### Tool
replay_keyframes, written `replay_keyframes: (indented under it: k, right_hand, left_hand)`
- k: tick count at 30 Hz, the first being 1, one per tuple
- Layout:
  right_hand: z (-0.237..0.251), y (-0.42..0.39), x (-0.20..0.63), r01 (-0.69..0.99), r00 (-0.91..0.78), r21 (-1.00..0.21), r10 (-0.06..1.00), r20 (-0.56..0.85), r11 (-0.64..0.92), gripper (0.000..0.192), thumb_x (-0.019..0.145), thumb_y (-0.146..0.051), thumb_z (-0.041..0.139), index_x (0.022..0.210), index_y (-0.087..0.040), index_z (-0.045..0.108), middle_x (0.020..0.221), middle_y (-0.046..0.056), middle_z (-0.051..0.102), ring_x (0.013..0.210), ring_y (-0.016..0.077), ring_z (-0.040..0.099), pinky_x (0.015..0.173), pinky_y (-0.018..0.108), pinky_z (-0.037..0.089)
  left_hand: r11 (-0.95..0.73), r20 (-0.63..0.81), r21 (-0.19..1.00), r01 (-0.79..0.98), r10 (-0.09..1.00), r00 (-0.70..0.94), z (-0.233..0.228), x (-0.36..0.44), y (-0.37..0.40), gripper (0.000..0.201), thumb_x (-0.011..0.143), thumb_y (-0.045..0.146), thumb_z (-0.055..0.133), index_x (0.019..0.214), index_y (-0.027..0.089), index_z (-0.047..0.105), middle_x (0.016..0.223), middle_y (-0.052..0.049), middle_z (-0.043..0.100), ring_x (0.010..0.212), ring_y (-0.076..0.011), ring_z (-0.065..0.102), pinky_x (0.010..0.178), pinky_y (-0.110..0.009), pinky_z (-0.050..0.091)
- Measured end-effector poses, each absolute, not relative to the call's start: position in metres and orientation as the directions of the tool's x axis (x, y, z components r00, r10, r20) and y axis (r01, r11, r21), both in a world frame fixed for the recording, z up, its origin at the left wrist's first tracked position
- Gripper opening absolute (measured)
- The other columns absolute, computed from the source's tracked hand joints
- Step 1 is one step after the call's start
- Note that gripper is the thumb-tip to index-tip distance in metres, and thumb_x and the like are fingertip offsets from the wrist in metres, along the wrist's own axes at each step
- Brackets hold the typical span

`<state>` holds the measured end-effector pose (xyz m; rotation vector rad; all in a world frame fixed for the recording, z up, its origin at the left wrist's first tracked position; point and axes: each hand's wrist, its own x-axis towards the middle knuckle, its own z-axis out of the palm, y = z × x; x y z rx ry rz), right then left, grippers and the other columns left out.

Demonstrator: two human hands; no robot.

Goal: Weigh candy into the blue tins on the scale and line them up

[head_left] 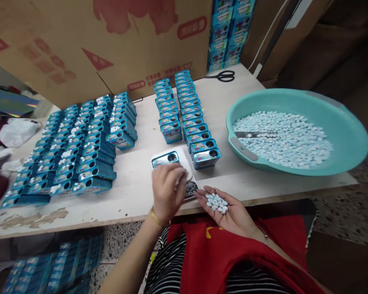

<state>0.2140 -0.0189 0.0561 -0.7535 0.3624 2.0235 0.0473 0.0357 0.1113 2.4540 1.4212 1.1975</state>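
Just off centre, toward eight o'clock, a single tin (163, 160) is resting on a small white scale (186, 162), its round hole showing dark, so it is probably not yet finished. The left hand (168, 187) is hovering by the tin's near edge, fingers curled and blurred; whether they are pinching anything, one cannot tell. At five o'clock the right hand (235, 215) is lying palm up, fingers loosely extended, cradling a small heap of pale candies (216, 203). Toward nine o'clock, the clustered tins (95, 168) are standing close together, many carrying candies on top around their holes; those are seemingly further along, though their insides are staying hidden. At twelve o'clock, two files of tins (192, 116) are showing bare tops and dark holes, apparently waiting their turn. At three o'clock the teal basin (348, 130) is holding plenty more candies, a metal strip (254, 134) lying among them.
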Motion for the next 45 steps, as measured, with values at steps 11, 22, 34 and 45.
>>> replay_keyframes:
  k: [11, 22, 34, 45]
  right_hand:
    - [0.049, -0.014, 0.218, -0.854, -0.409, -0.006, 0.680, -0.608, -0.520, 0.020, 0.086, -0.013, 0.052, 0.100, -0.006, 0.065, 0.105, 0.018, 0.069, 0.108, 0.0243, 0.063, 0.092, 0.033, 0.053]
    - [0.049, -0.008, 0.223, -0.886, -0.317, -0.053, 0.683, -0.658, -0.461, 0.018, 0.085, -0.011, 0.052, 0.096, -0.006, 0.066, 0.102, 0.017, 0.070, 0.105, 0.0232, 0.064, 0.092, 0.033, 0.053]
    - [0.036, 0.030, 0.209, -0.895, -0.211, -0.145, 0.686, -0.697, -0.423, 0.016, 0.083, -0.005, 0.051, 0.087, -0.007, 0.066, 0.096, 0.017, 0.072, 0.097, 0.0242, 0.068, 0.085, 0.032, 0.058]
    - [0.040, 0.044, 0.181, -0.890, -0.182, -0.153, 0.642, -0.745, -0.429, 0.022, 0.087, -0.006, 0.042, 0.089, -0.004, 0.064, 0.089, 0.017, 0.072, 0.089, 0.0217, 0.070, 0.078, 0.031, 0.059]
  left_hand:
    - [-0.550, 0.213, 0.093, 0.830, 0.825, 0.523, 0.118, -0.011, 0.098, 0.041, 0.087, 0.039, 0.054, 0.122, 0.020, 0.048, 0.102, -0.007, 0.063, 0.091, -0.0221, 0.054, 0.080, -0.038, 0.033]
    - [-0.564, 0.316, 0.016, 0.826, 0.786, 0.531, 0.082, 0.006, 0.187, 0.042, 0.087, 0.039, 0.052, 0.124, 0.021, 0.050, 0.112, -0.011, 0.059, 0.101, -0.0252, 0.052, 0.081, -0.038, 0.031]
    - [0.049, 0.489, 0.019, 0.999, 0.871, -0.052, 0.103, -0.089, 0.177, 0.034, 0.081, 0.023, 0.051, 0.114, 0.017, 0.056, 0.123, -0.015, 0.051, 0.114, -0.0315, 0.045, 0.090, -0.044, 0.033]
    - [-0.161, 0.182, -0.298, 0.941, 0.958, 0.222, 0.121, -0.144, 0.175, 0.017, 0.085, 0.026, 0.048, 0.091, 0.019, 0.061, 0.122, -0.012, 0.055, 0.115, -0.0300, 0.047, 0.100, -0.051, 0.028]
